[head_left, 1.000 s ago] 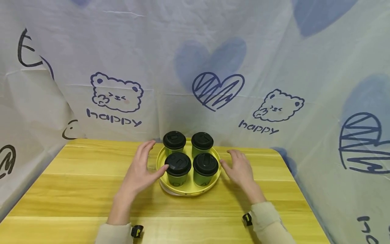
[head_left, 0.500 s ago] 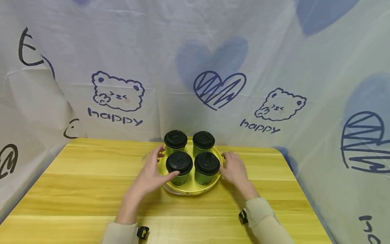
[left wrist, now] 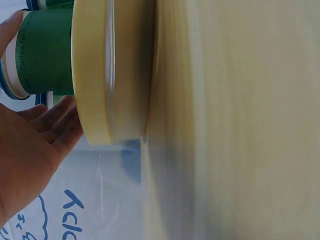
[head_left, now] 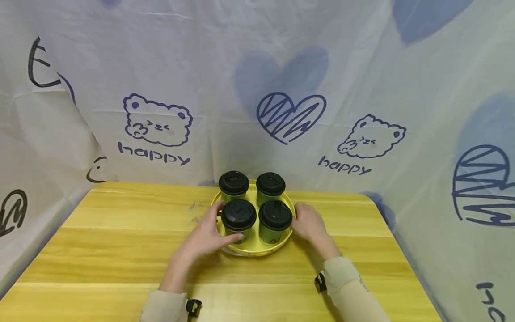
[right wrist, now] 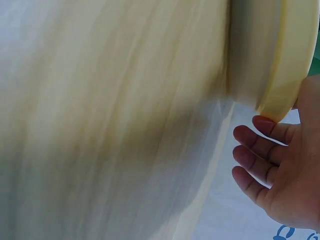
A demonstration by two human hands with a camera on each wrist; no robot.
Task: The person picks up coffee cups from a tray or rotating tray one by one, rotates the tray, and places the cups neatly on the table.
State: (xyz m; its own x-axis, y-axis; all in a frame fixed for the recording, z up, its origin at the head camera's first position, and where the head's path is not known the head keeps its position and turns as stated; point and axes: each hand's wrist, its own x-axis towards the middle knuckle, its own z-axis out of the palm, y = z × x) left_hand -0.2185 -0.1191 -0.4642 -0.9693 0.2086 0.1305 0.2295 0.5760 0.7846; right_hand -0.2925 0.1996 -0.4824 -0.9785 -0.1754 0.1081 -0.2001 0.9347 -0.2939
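A round yellow tray (head_left: 253,251) on a pale round base (left wrist: 131,75) bears several green paper cups with black lids. My left hand (head_left: 207,235) is around the front-left cup (head_left: 239,217): the thumb lies across its front, the fingers reach behind it at the tray's left side. The left wrist view shows the thumb at the cup's pale upper band and the fingers loosely extended by the tray rim, their tips partly hidden. My right hand (head_left: 310,226) pinches the tray's right rim, thumb above and index fingertip below in the right wrist view, the other fingers loosely bent.
The front-right cup (head_left: 275,221), back-left cup (head_left: 234,184) and back-right cup (head_left: 270,185) stand close together on the tray. Beneath is a wood-grain table (head_left: 120,250). A printed white cloth (head_left: 225,147) hangs right behind the table's back edge and along both sides.
Both hands have moved inward to the tray. The left thumb has gone across the front-left cup, and the right hand has come onto the right rim. The cups keep their places on the tray.
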